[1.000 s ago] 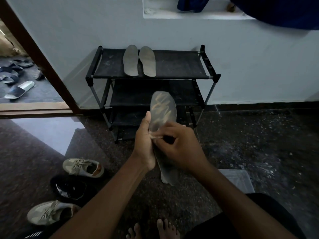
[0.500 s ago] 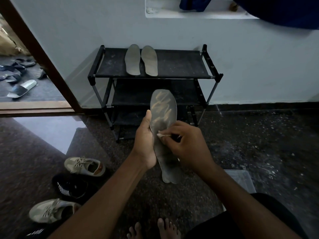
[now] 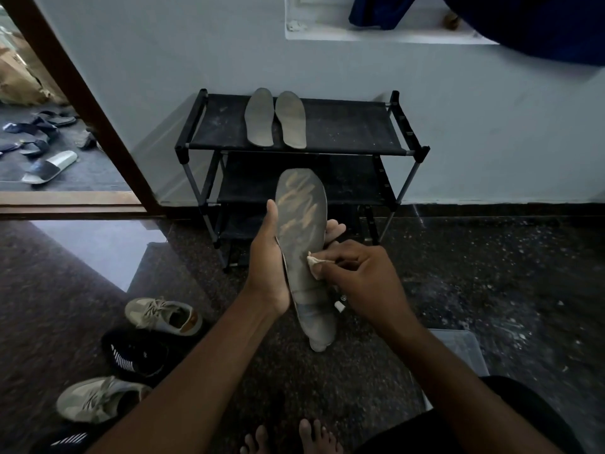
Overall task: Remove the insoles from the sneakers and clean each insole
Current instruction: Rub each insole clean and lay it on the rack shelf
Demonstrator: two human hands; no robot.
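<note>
A: Insole [image 3: 302, 257] status?
B: Held upright-ish in front of the rack [image 3: 343, 126], gripped along its edge by the left hand [image 3: 270, 267], thumb up, fingertips seen past the far edge.
A: Right hand [image 3: 366, 280]?
B: Pinched on a small pale wipe [image 3: 316, 262], pressed to the insole's mid face. A small white bit is seen under that hand; prob. a cap, can't be told.
A: Surroundings?
B: Two more insoles [image 3: 275, 117] laid side by side on the rack's top shelf, beyond both hands. Sneakers [image 3: 163, 314] left of the left forearm, on the floor. Clear tub [image 3: 458, 352] partly hidden behind the right forearm. Rack's lower shelves blocked by the held insole.
</note>
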